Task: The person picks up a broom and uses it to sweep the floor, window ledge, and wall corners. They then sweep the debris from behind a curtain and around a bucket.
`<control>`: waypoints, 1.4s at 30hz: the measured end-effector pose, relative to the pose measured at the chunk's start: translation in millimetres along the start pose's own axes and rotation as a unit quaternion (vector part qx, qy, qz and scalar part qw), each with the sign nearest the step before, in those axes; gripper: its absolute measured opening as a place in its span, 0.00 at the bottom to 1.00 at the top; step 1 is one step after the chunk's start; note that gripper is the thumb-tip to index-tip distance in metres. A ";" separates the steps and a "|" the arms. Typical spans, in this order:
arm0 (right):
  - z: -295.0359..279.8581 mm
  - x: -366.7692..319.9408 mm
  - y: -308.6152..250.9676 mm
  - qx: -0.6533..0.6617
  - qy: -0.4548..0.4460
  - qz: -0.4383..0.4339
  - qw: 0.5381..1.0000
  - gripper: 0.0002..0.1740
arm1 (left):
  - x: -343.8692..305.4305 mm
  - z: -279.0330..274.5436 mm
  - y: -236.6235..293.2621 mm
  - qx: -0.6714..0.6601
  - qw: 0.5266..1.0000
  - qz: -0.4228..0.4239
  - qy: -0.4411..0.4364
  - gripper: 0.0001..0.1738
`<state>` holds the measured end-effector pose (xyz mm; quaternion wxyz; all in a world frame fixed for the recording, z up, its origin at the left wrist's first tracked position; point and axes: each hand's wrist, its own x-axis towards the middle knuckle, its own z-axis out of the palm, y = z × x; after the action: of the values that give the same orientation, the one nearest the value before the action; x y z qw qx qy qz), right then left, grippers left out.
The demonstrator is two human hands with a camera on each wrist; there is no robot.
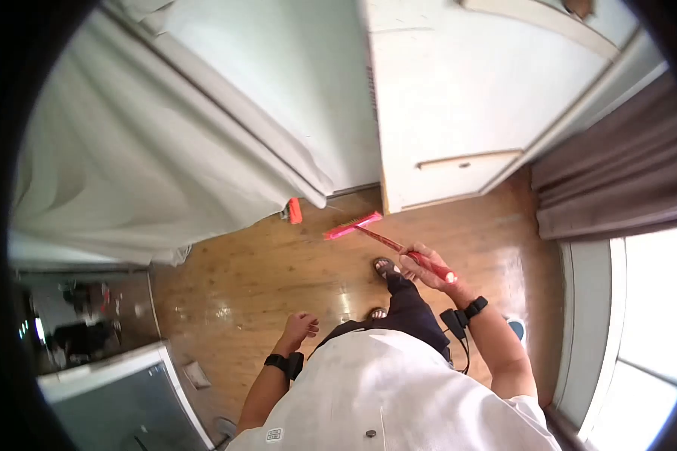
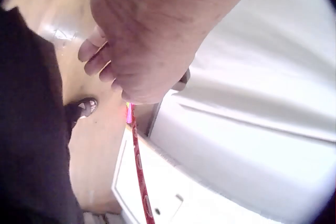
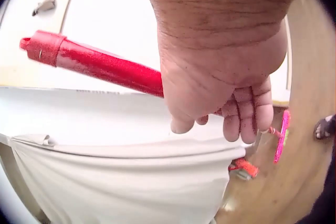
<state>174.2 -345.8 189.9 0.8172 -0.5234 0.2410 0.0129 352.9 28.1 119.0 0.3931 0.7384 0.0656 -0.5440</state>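
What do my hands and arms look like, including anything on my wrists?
Your left hand and right hand are gloveless. Each wrist has a black strap with a small black box; the right one shows a dark cable. Your white shirt has a short right sleeve.

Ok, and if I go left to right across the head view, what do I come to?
White-framed dark panel, left hand, the broom's pink head, right hand gripping the broom's red handle, brown curtain.
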 end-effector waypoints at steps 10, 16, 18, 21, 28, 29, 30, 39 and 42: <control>102.0 -307.3 89.4 0.104 0.421 -0.031 0.901 0.15 | 28.1 60.0 14.0 0.197 0.961 0.080 -0.175 0.12; 182.7 -394.4 171.5 0.219 0.583 -0.038 0.782 0.11 | 1.7 129.9 -1.8 0.294 0.898 0.105 -0.311 0.12; 208.4 -421.0 199.0 0.237 0.599 -0.077 0.761 0.12 | -9.5 148.7 -8.2 0.355 0.868 0.108 -0.329 0.11; 234.4 -453.7 235.3 0.348 0.610 -0.129 0.700 0.13 | -17.8 163.4 -16.9 0.383 0.847 0.096 -0.356 0.10; 271.5 -522.7 341.6 0.573 0.584 -0.215 0.533 0.13 | -52.7 200.0 -48.1 0.466 0.818 0.085 -0.327 0.10; 282.1 -531.9 367.2 0.566 0.612 -0.185 0.520 0.11 | -62.4 201.2 -59.2 0.471 0.818 0.081 -0.321 0.09; 287.1 -537.5 390.3 0.559 0.639 -0.150 0.507 0.09 | -67.8 204.5 -66.5 0.476 0.818 0.074 -0.314 0.09; 344.2 -570.1 504.5 0.658 0.640 -0.157 0.364 0.14 | -78.7 215.5 -126.0 0.553 0.782 0.000 -0.290 0.06; 349.4 -577.3 511.1 0.632 0.672 -0.166 0.349 0.15 | -90.1 227.4 -133.0 0.626 0.733 0.054 -0.260 0.05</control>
<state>-342.6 319.6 108.5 0.4564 0.2854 0.5545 -0.6347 76.2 0.4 105.9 -0.1279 0.6498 -0.4348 -0.6103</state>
